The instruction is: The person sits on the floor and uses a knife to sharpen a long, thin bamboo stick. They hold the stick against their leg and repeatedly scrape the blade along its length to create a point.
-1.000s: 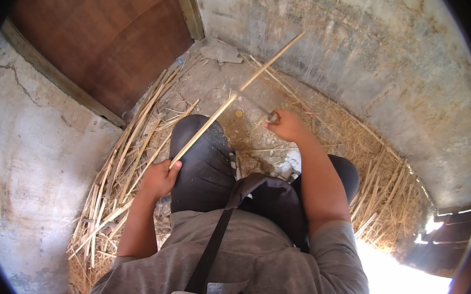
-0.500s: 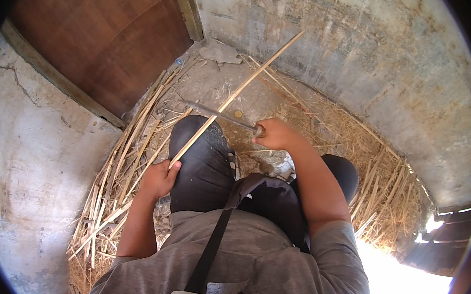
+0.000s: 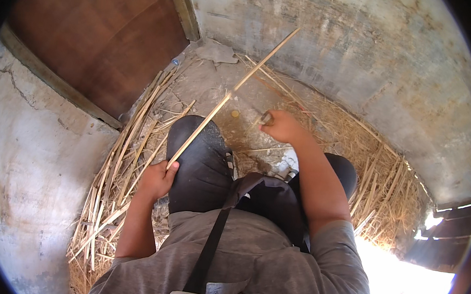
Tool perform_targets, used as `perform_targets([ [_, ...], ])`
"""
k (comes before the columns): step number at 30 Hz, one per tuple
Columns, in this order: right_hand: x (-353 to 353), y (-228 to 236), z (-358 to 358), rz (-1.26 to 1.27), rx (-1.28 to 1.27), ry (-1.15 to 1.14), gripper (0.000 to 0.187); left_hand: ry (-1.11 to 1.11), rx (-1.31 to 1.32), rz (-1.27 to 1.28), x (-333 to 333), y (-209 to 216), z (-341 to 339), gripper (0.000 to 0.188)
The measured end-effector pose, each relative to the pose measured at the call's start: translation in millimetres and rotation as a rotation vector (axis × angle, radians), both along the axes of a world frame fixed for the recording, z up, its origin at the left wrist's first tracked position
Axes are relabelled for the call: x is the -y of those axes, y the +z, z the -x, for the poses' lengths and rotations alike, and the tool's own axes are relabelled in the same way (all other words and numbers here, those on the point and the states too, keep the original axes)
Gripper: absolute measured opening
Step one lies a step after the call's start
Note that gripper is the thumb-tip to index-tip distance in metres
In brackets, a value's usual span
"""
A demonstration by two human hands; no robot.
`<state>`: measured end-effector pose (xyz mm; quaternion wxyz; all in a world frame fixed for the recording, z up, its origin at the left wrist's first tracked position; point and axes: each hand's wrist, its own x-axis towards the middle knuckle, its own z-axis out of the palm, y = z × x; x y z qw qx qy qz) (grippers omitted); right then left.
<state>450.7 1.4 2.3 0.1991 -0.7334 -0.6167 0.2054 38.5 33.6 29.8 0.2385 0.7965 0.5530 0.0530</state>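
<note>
My left hand [image 3: 158, 179] is closed around the lower end of a long pale strip of bamboo or wood [image 3: 207, 121]. The strip slants up and to the right over my left knee, its far end raised toward the back wall. Part of its upper half looks thinner, with a step in its edge near the middle. My right hand [image 3: 284, 127] grips the handle of a knife [image 3: 265, 118] just right of the strip. Motion smears the blade, which reaches faintly toward the strip; I cannot tell whether they touch.
Long split strips [image 3: 114, 171] lie piled on my left by the wall. Shavings and more strips [image 3: 378, 181] cover the floor to my right. A brown door panel [image 3: 104, 39] stands at the far left, a stained concrete wall [image 3: 357, 41] ahead. Bright light enters at lower right.
My right hand has moved slightly up and right, and the knife blade has swung farther along the strip, now blurred. The strip's upper part now looks thinner. My left hand has barely moved.
</note>
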Motion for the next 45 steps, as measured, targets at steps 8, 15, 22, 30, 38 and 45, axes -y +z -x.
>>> perform_targets([
  [8,-6,-8,-8,0.026,-0.119,-0.003,0.055,-0.011,-0.019,-0.007,0,2,1,0.059],
  [15,4,-4,-31,0.004,-0.114,-0.184,0.058,-0.025,-0.035,-0.025,-1,3,0,0.06],
  [22,0,7,17,0.102,-0.031,0.16,0.047,-0.012,-0.03,-0.013,2,6,-1,0.059],
  [30,-4,-30,-32,-0.047,-0.117,-0.163,0.053,0.007,-0.005,0.023,-1,5,-3,0.06],
  [38,0,0,-5,0.008,-0.048,-0.005,0.049,-0.004,0.016,-0.003,-2,-5,2,0.062],
  [45,-4,12,8,0.053,0.008,0.096,0.045,0.003,-0.014,0.004,-2,-5,5,0.062],
])
